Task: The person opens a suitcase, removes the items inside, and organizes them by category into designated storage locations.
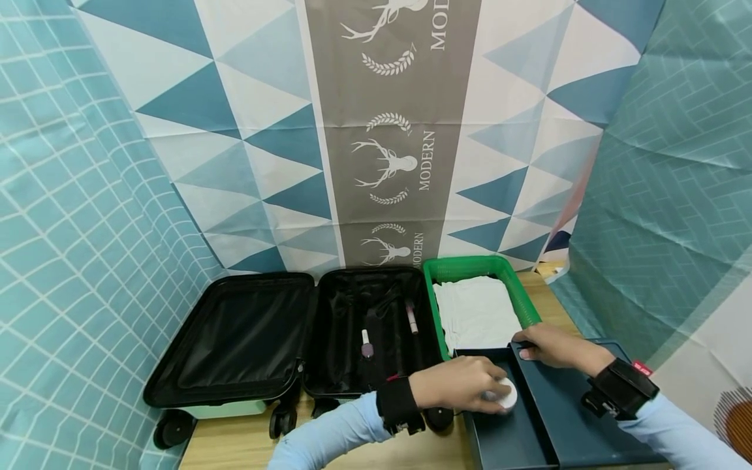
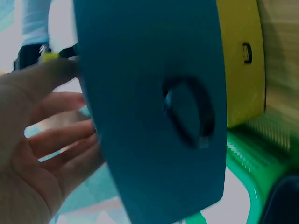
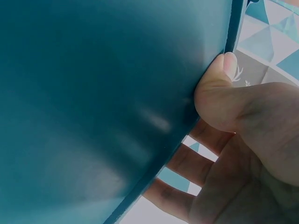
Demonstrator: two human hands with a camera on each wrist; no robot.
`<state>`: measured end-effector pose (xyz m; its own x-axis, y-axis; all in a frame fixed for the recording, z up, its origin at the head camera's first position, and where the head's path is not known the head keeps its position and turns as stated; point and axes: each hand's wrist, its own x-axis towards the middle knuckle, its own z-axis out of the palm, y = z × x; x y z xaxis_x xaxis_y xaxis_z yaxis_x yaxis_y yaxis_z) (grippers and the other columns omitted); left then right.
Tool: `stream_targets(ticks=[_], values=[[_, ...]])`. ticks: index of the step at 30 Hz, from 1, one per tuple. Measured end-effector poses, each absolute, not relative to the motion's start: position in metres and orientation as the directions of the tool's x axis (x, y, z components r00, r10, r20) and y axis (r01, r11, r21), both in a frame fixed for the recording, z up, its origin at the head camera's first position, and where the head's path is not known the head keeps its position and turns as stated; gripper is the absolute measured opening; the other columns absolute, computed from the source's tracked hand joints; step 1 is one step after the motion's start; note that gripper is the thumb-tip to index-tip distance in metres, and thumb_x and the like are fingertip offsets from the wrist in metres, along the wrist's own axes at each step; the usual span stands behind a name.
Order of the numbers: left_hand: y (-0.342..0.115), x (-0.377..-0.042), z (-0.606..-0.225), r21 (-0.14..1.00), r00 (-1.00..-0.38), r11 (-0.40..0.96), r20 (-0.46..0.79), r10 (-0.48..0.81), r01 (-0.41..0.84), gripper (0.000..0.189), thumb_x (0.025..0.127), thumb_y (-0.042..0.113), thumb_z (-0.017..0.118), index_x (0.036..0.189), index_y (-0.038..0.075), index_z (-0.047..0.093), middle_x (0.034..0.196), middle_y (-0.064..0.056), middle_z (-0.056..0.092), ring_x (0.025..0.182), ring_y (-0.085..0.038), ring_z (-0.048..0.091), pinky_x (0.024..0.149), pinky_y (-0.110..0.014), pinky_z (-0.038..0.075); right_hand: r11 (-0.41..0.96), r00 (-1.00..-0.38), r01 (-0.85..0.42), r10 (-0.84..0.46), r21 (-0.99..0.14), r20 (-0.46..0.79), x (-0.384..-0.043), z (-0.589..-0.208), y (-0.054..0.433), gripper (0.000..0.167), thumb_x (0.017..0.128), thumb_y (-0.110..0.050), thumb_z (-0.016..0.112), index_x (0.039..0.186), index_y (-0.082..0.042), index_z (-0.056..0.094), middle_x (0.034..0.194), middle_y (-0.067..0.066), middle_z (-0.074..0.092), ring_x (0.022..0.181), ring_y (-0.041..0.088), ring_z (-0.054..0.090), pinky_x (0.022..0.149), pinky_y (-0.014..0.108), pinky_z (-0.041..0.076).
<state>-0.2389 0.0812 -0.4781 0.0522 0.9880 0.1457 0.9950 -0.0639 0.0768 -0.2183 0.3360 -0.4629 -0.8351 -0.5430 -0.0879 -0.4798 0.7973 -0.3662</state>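
Observation:
My left hand (image 1: pixel 467 385) is over the dark blue box (image 1: pixel 499 440), its fingers around a white round object (image 1: pixel 508 395) whose exact kind I cannot tell. In the left wrist view, a blue panel with a black loop (image 2: pixel 205 116) hides the tips of the left fingers (image 2: pixel 65 135). With thumb and fingers on opposite sides, my right hand (image 1: pixel 555 346) pinches the edge of the box's dark blue lid (image 1: pixel 587 408). The right wrist view shows the thumb (image 3: pixel 217 93) pressed on the lid's face and the other fingers behind its edge.
An open suitcase (image 1: pixel 247 339) lies to the left, with a purple-and-white small bottle (image 1: pixel 367 346) and a pink tube (image 1: pixel 411 318) inside. Behind the box stands a green basket (image 1: pixel 523 297) holding folded white cloth (image 1: pixel 476 313). A patterned backdrop (image 1: pixel 264 163) hangs behind the wooden table (image 1: pixel 235 444).

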Motion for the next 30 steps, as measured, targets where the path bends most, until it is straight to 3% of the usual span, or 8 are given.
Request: stream_targets(ticks=[6, 14, 17, 19, 21, 25, 28, 30], values=[[0.103, -0.228, -0.489, 0.004, 0.054, -0.054, 0.018, 0.998, 0.999, 0.023, 0.098, 0.036, 0.063, 0.112, 0.021, 0.074, 0.099, 0.010, 0.065, 0.083, 0.004, 0.056, 0.072, -0.006, 0.040, 0.783, -0.825, -0.495, -0.559, -0.378, -0.078, -0.221, -0.460, 0.334, 0.004, 0.093, -0.012, 0.068, 0.091, -0.014, 0.064, 0.075, -0.013, 0.047, 0.065, 0.003, 0.043, 0.061, 0.027, 0.037], [0.108, -0.222, -0.501, 0.000, 0.011, -0.011, -0.026, 1.000, 1.000, 0.019, 0.097, 0.037, 0.065, 0.106, 0.024, 0.075, 0.094, 0.011, 0.062, 0.075, 0.006, 0.053, 0.066, -0.007, 0.040, 0.760, -0.814, -0.508, -0.577, -0.406, -0.061, -0.223, -0.459, 0.330, 0.009, 0.093, -0.009, 0.067, 0.089, -0.016, 0.063, 0.072, -0.014, 0.045, 0.063, 0.002, 0.041, 0.060, 0.026, 0.035], [0.101, -0.223, -0.503, -0.022, 0.030, -0.028, 0.100, 0.995, 0.999, 0.022, 0.100, 0.036, 0.060, 0.111, 0.023, 0.075, 0.106, 0.005, 0.064, 0.088, 0.001, 0.058, 0.076, -0.010, 0.044, 0.761, -0.815, -0.498, -0.574, -0.416, -0.075, -0.224, -0.458, 0.331, 0.010, 0.094, -0.009, 0.066, 0.089, -0.017, 0.063, 0.071, -0.013, 0.045, 0.062, 0.002, 0.041, 0.058, 0.026, 0.035], [0.094, -0.223, -0.504, -0.026, 0.033, -0.027, 0.269, 0.963, 0.999, 0.028, 0.101, 0.034, 0.058, 0.119, 0.018, 0.072, 0.120, -0.002, 0.064, 0.105, -0.006, 0.060, 0.091, -0.015, 0.043, 0.766, -0.819, -0.488, -0.568, -0.419, -0.085, -0.224, -0.459, 0.331, 0.010, 0.094, -0.010, 0.066, 0.089, -0.018, 0.064, 0.071, -0.013, 0.046, 0.061, 0.002, 0.041, 0.058, 0.026, 0.035], [0.084, -0.222, -0.508, -0.012, 0.016, -0.012, 0.482, 0.876, 1.000, 0.039, 0.103, 0.032, 0.057, 0.131, 0.007, 0.064, 0.136, -0.014, 0.057, 0.126, -0.017, 0.053, 0.106, -0.022, 0.036, 0.767, -0.817, -0.497, -0.571, -0.406, -0.077, -0.224, -0.460, 0.331, 0.009, 0.094, -0.012, 0.067, 0.088, -0.018, 0.064, 0.071, -0.014, 0.047, 0.062, 0.001, 0.042, 0.057, 0.026, 0.036], [0.057, -0.213, -0.529, 0.137, -0.124, 0.034, 0.736, 0.665, 0.990, 0.075, 0.104, 0.044, 0.047, 0.147, -0.014, 0.030, 0.154, -0.031, 0.027, 0.145, -0.037, 0.026, 0.116, -0.040, 0.025, 0.776, -0.817, -0.524, -0.574, -0.351, -0.049, -0.223, -0.464, 0.332, 0.008, 0.093, -0.014, 0.068, 0.088, -0.017, 0.064, 0.072, -0.015, 0.047, 0.064, 0.001, 0.043, 0.059, 0.026, 0.037], [0.040, -0.201, -0.556, 0.325, -0.267, 0.023, 0.732, 0.627, 0.946, 0.099, 0.098, 0.057, 0.043, 0.148, -0.020, 0.007, 0.156, -0.038, 0.002, 0.146, -0.047, 0.008, 0.116, -0.047, 0.021, 0.788, -0.825, -0.518, -0.563, -0.332, -0.050, -0.220, -0.466, 0.334, 0.009, 0.093, -0.012, 0.068, 0.088, -0.017, 0.064, 0.071, -0.014, 0.044, 0.063, 0.002, 0.041, 0.059, 0.026, 0.036], [0.033, -0.195, -0.573, 0.485, -0.367, 0.005, 0.655, 0.660, 0.874, 0.110, 0.092, 0.061, 0.048, 0.149, -0.017, -0.005, 0.157, -0.034, -0.011, 0.146, -0.046, 0.000, 0.116, -0.047, 0.020, 0.795, -0.832, -0.503, -0.552, -0.338, -0.060, -0.219, -0.466, 0.336, 0.011, 0.093, -0.010, 0.068, 0.087, -0.017, 0.063, 0.070, -0.013, 0.041, 0.062, 0.003, 0.040, 0.058, 0.026, 0.034]])
